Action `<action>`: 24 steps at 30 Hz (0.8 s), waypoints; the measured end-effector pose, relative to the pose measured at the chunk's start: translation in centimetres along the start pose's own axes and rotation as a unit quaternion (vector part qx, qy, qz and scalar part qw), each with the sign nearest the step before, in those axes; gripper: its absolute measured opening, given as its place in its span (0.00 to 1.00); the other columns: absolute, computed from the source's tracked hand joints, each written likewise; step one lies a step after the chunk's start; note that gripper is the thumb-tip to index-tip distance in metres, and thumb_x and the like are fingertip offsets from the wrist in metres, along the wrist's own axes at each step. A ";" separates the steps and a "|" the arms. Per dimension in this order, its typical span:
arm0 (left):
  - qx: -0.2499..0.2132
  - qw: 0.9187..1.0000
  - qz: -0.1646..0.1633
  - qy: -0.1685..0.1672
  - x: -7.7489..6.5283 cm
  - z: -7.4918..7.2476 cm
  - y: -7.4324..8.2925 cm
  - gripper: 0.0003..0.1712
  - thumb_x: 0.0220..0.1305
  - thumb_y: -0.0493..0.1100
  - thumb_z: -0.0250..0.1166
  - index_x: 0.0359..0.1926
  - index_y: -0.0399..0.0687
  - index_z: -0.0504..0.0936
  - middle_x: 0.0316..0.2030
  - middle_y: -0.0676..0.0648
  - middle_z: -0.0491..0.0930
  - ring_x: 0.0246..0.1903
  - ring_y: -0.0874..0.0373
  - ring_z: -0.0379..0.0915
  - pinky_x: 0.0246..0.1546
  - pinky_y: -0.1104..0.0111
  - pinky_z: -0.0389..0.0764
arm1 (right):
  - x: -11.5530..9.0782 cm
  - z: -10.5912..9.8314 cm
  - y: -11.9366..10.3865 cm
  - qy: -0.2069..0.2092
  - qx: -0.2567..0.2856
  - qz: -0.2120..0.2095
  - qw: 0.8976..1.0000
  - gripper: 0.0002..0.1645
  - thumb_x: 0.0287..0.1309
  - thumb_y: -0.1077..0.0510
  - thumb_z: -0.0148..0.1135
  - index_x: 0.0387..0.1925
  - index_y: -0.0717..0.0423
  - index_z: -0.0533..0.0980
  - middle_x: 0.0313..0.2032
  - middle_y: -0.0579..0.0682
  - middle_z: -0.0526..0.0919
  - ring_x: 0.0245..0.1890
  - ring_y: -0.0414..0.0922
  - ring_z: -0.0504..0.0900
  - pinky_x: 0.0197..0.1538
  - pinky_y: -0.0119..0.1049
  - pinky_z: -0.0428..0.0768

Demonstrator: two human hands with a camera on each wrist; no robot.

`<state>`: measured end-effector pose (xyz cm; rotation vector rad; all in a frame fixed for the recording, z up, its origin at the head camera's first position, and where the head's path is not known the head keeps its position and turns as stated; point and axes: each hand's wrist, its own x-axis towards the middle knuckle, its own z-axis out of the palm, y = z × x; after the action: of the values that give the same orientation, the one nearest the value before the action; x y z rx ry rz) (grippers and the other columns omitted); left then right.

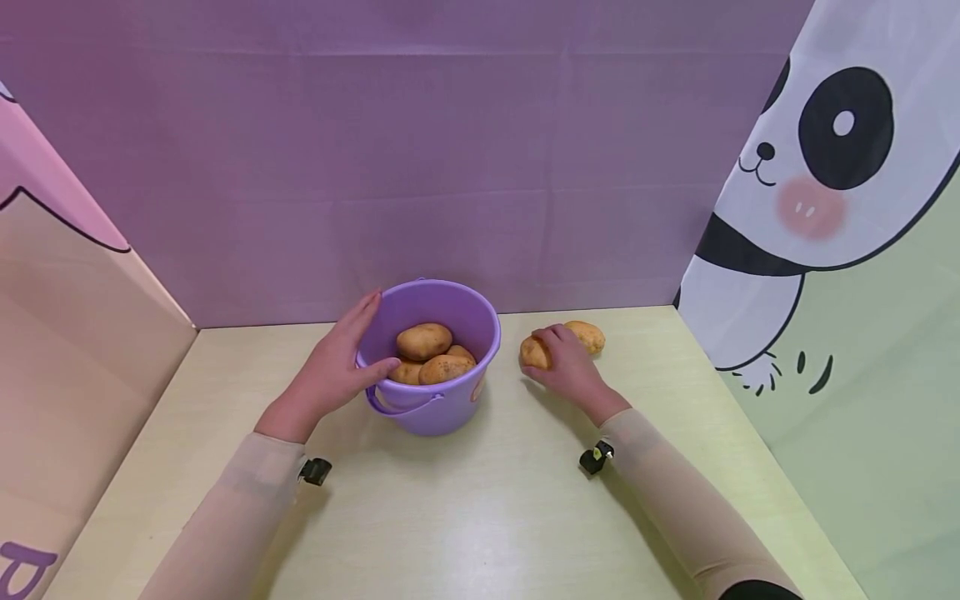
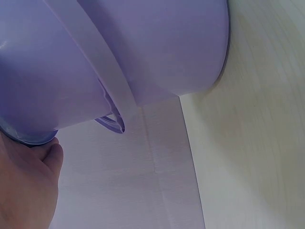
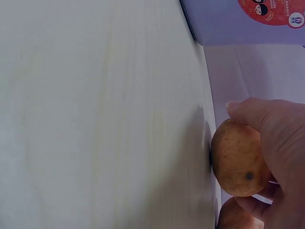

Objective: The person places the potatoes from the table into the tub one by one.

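Observation:
A purple bucket (image 1: pixel 431 408) stands on the table with several potatoes (image 1: pixel 424 341) inside it. My left hand (image 1: pixel 330 371) holds its rim at the left side, the thumb hooked over the near edge and the fingers along the far left. In the left wrist view, the bucket's wall (image 2: pixel 181 47) and hanging handle (image 2: pixel 107 67) fill the upper part. To the right of the bucket, my right hand (image 1: pixel 562 362) grips a potato (image 3: pixel 240 157), with the thumb on one side and the fingers on the other. A second potato (image 1: pixel 587 336) lies just beyond that hand.
The pale wooden table (image 1: pixel 450 517) meets a purple cloth backdrop (image 1: pixel 420 167) right behind the bucket. A panda-print panel (image 1: pixel 840 333) borders the right, and a pink and beige panel (image 1: pixel 67 350) the left.

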<state>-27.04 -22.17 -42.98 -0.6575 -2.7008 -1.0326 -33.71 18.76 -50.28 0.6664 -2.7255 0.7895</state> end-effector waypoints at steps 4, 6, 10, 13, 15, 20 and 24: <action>0.000 1.000 0.002 0.000 0.0 0.0 0.0 0.60 0.72 0.55 0.73 0.90 0.42 0.49 0.89 0.41 0.46 0.86 0.35 0.44 0.81 0.33 0.55 | 0.0 0.2 0.1 -0.014 0.014 0.018 1.000 0.35 0.62 0.54 0.82 0.66 0.64 0.79 0.59 0.62 0.81 0.61 0.61 0.80 0.69 0.58 0.78; 0.001 1.000 0.002 0.000 0.0 0.0 -0.1 0.60 0.72 0.56 0.73 0.90 0.42 0.49 0.89 0.41 0.46 0.86 0.34 0.44 0.81 0.32 0.55 | 0.0 0.2 0.2 -0.017 0.022 0.026 0.999 0.35 0.62 0.54 0.82 0.66 0.63 0.79 0.59 0.61 0.81 0.62 0.60 0.79 0.69 0.57 0.78; 0.001 1.000 0.001 0.000 0.1 0.0 0.0 0.60 0.72 0.54 0.73 0.90 0.42 0.48 0.89 0.41 0.46 0.86 0.34 0.44 0.81 0.32 0.55 | -0.1 0.1 0.1 -0.019 0.035 0.038 0.998 0.35 0.62 0.54 0.82 0.67 0.62 0.79 0.59 0.61 0.80 0.61 0.59 0.79 0.68 0.57 0.79; 0.001 1.000 0.001 0.000 0.0 0.1 0.0 0.59 0.72 0.53 0.74 0.90 0.42 0.48 0.89 0.41 0.46 0.86 0.34 0.44 0.81 0.33 0.55 | -0.1 0.0 0.1 -0.018 0.041 0.040 0.998 0.35 0.62 0.54 0.82 0.67 0.62 0.79 0.59 0.61 0.80 0.61 0.59 0.79 0.68 0.57 0.79; 0.001 1.000 0.000 0.000 0.0 0.1 0.0 0.59 0.72 0.53 0.74 0.90 0.42 0.48 0.89 0.41 0.46 0.86 0.34 0.44 0.81 0.33 0.55 | -0.1 0.1 0.3 -0.015 0.046 0.036 0.998 0.35 0.62 0.54 0.81 0.66 0.63 0.80 0.59 0.61 0.80 0.60 0.60 0.79 0.67 0.58 0.79; 0.001 1.000 0.001 0.000 0.0 0.1 0.1 0.59 0.72 0.54 0.73 0.90 0.42 0.49 0.89 0.40 0.46 0.86 0.34 0.45 0.81 0.32 0.56 | -0.1 1.0 1.8 0.008 0.072 0.010 0.997 0.34 0.62 0.50 0.81 0.64 0.62 0.81 0.55 0.59 0.80 0.55 0.58 0.80 0.62 0.56 0.81; 0.001 1.000 0.002 0.002 0.1 0.1 0.1 0.59 0.72 0.53 0.74 0.90 0.41 0.49 0.89 0.40 0.47 0.86 0.34 0.45 0.81 0.32 0.56 | 0.2 1.8 3.5 0.019 0.095 0.002 0.995 0.35 0.61 0.46 0.82 0.63 0.58 0.81 0.55 0.55 0.81 0.54 0.55 0.80 0.61 0.57 0.81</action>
<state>-27.07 -22.07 -42.97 -0.6604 -2.6951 -1.0285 -35.75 20.30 -53.30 0.6768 -2.6391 1.0618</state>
